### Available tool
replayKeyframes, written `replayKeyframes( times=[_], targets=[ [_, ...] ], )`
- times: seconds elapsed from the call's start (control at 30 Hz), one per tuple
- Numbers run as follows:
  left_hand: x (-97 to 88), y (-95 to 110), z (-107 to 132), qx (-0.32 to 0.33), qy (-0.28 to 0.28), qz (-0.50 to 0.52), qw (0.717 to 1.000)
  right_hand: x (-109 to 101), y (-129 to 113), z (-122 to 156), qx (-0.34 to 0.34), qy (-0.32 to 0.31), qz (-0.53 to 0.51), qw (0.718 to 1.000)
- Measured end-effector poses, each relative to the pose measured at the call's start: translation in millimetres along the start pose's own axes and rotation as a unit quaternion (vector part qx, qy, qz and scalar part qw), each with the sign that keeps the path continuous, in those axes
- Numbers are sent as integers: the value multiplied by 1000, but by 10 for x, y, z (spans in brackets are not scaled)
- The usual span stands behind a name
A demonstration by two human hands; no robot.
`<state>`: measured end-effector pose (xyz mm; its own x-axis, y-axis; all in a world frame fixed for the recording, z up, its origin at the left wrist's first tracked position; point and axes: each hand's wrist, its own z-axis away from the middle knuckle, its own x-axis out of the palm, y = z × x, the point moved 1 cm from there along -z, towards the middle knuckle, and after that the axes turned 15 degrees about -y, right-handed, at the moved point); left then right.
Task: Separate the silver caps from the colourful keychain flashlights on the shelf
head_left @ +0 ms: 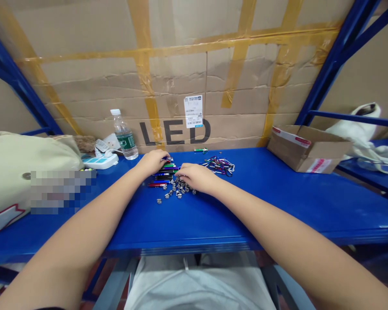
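Note:
My left hand (153,160) rests on a row of small coloured metal tubes (165,174) lying on the blue shelf (213,211), its fingers curled round one near the top of the row. My right hand (197,176) lies knuckles up over a heap of small silver caps (176,191), fingers bent down into them; what they hold is hidden. A pile of coloured carabiner clips (220,165) lies just right of my right hand. A single green tube (200,150) lies farther back.
A water bottle (124,134) and a white power strip (100,161) stand at the back left. A cream fabric bag (22,172) fills the left end. An open cardboard box (305,148) sits at the right, a taped cardboard wall (194,73) behind.

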<state>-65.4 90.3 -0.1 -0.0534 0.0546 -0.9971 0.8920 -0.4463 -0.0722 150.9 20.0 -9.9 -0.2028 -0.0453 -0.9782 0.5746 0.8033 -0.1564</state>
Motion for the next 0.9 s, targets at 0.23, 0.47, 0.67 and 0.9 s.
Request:
replayKeyframes(
  times=[0.23, 0.47, 0.67, 0.9],
  targets=[
    [16, -15, 2, -6, -3, -22, 1000, -29, 23, -14, 16, 60, -51, 997],
    [-22, 41, 31, -12, -19, -15, 1000, -182, 144, 65, 30, 119, -85, 989],
    [-181, 75, 7, -9, -38, 50, 998, -339, 408, 189, 86, 225, -126, 962],
    [-411, 435, -584, 20, -44, 32, 998, -516, 703, 319, 138, 348, -178, 910]
  ],
)
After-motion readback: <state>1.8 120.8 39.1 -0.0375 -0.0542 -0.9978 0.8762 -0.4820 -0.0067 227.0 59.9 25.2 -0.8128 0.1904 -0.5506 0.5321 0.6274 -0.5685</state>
